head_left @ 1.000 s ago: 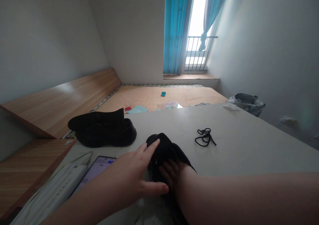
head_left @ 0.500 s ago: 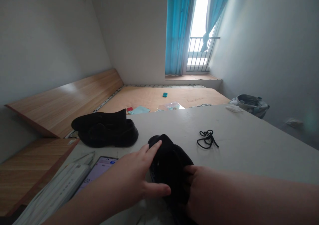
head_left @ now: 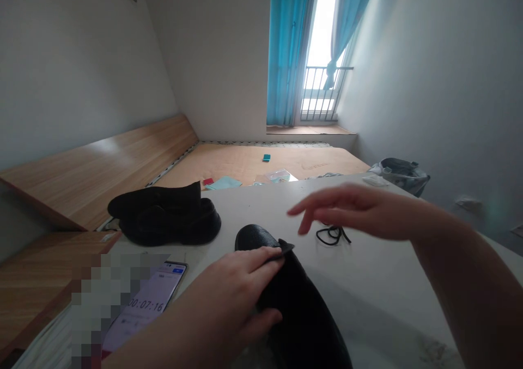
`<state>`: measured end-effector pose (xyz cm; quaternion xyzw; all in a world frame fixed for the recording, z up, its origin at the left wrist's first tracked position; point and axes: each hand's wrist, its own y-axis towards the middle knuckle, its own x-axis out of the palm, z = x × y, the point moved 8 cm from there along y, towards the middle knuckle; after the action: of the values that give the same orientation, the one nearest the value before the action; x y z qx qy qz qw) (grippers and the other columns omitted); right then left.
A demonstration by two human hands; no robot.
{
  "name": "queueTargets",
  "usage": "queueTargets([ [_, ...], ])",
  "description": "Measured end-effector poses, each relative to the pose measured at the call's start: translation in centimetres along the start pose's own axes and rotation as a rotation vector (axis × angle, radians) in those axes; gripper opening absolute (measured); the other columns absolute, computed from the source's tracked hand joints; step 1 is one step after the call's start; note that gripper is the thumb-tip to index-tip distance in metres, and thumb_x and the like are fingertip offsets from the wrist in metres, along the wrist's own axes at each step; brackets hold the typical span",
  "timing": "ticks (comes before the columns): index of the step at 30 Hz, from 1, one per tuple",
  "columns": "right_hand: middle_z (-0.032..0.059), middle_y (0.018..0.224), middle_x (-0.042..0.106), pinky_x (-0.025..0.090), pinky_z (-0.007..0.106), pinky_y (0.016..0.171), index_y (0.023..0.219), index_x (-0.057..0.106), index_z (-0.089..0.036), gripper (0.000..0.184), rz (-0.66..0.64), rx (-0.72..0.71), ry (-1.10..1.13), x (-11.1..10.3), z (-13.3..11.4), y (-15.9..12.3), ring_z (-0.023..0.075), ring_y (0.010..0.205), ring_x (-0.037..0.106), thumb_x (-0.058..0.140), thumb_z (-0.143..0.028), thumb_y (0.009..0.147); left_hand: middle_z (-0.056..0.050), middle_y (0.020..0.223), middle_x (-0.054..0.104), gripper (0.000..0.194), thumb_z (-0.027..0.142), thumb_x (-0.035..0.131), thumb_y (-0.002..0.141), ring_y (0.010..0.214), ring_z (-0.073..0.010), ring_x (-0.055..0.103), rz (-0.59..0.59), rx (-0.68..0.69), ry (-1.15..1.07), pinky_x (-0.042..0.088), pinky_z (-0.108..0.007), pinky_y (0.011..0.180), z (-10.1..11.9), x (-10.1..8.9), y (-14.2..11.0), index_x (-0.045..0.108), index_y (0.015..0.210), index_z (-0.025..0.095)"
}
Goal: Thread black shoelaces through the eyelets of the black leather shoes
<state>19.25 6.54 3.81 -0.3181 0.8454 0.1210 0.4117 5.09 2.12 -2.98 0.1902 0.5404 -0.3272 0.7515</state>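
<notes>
A black shoe (head_left: 300,309) lies on the white table (head_left: 392,282) right in front of me, toe pointing away. My left hand (head_left: 235,292) grips its side and tongue, fingers and thumb closed around the upper. My right hand (head_left: 351,208) hovers above the table past the shoe's toe, fingers spread and holding nothing. Just beneath its fingertips lies a coiled black shoelace (head_left: 333,234). The second black shoe (head_left: 165,215) rests on its side at the table's far left.
A phone (head_left: 145,306) showing a running timer lies at the near left, beside a blurred patch. Beyond the table are a wooden bed platform (head_left: 253,162) with small packets, a bin bag (head_left: 402,171) at the right wall, and a blue-curtained window.
My right hand left the shoe's opening and rose forward over the shoelace, fingers opening. My left hand shifted its grip onto the tongue, and the shoe now sits closer to me.
</notes>
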Motion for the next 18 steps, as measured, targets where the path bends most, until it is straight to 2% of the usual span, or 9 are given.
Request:
queueTargets([
  [1, 0.0017, 0.106, 0.073, 0.05, 0.03, 0.09, 0.132, 0.059, -0.026, 0.047, 0.119, 0.075, -0.057, -1.7, 2.4, 0.0, 0.0174, 0.102, 0.066, 0.034, -0.047, 0.098, -0.008, 0.146, 0.053, 0.053, 0.028, 0.064, 0.086, 0.127, -0.0301, 0.054, 0.004, 0.046, 0.005, 0.041, -0.044, 0.109, 0.5, 0.1, 0.1, 0.056, 0.137, 0.021],
  [3, 0.0055, 0.114, 0.07, 0.05, 0.034, 0.092, 0.131, 0.057, -0.024, 0.046, 0.221, 0.297, -0.202, -3.1, 8.1, -0.1, 0.0198, 0.105, 0.064, 0.033, -0.047, 0.099, -0.008, 0.141, 0.057, 0.044, 0.026, 0.062, 0.087, 0.125, -0.0301, 0.057, 0.016, 0.109, 0.026, 0.043, -0.044, 0.109, 1.2, 0.3, 0.1, 0.062, 0.131, 0.019],
  [6, 0.0122, 0.107, 0.068, 0.051, 0.042, 0.088, 0.115, 0.065, -0.018, 0.036, 0.211, 0.536, -0.316, -2.3, 15.1, -0.4, 0.0247, 0.096, 0.065, 0.045, -0.042, 0.098, -0.007, 0.139, 0.059, 0.036, 0.026, 0.057, 0.092, 0.124, -0.0292, 0.058, -0.001, 0.142, 0.049, 0.042, -0.045, 0.109, 1.5, 0.6, 0.3, 0.066, 0.126, 0.018],
  [8, 0.0102, 0.115, 0.065, 0.052, 0.045, 0.088, 0.121, 0.06, -0.018, 0.034, 0.143, 0.621, -0.347, -0.8, 18.0, -0.7, 0.023, 0.099, 0.064, 0.053, -0.04, 0.097, -0.006, 0.139, 0.059, 0.034, 0.026, 0.055, 0.094, 0.125, -0.0279, 0.058, -0.028, 0.145, 0.057, 0.042, -0.044, 0.11, 1.6, 0.8, 0.4, 0.066, 0.124, 0.019],
  [11, 0.0101, 0.128, 0.058, 0.053, 0.045, 0.089, 0.129, 0.054, -0.019, 0.039, 0.013, 0.652, -0.338, 1.5, 20.0, -1.2, 0.0232, 0.105, 0.062, 0.059, -0.036, 0.094, -0.005, 0.139, 0.059, 0.031, 0.026, 0.055, 0.094, 0.125, -0.0277, 0.057, -0.061, 0.14, 0.075, 0.041, -0.043, 0.11, 1.4, 0.9, 0.7, 0.068, 0.122, 0.02],
  [14, 0.0104, 0.13, 0.056, 0.053, 0.046, 0.089, 0.129, 0.054, -0.019, 0.039, -0.074, 0.675, -0.322, 2.6, 20.7, -1.5, 0.024, 0.106, 0.061, 0.06, -0.034, 0.094, -0.005, 0.139, 0.059, 0.031, 0.028, 0.056, 0.094, 0.126, -0.0279, 0.057, -0.078, 0.151, 0.079, 0.04, -0.043, 0.111, 1.0, 1.5, 0.7, 0.068, 0.121, 0.02],
  [18, 0.0095, 0.124, 0.06, 0.054, 0.044, 0.088, 0.123, 0.058, -0.017, 0.033, -0.122, 0.687, -0.258, 3.6, 21.0, -0.9, 0.0229, 0.104, 0.062, 0.06, -0.033, 0.094, -0.004, 0.13, 0.067, 0.03, 0.028, 0.053, 0.095, 0.124, -0.027, 0.059, 0.005, 0.221, 0.047, 0.038, -0.043, 0.11, 0.6, 2.1, 0.5, 0.07, 0.118, 0.022],
])
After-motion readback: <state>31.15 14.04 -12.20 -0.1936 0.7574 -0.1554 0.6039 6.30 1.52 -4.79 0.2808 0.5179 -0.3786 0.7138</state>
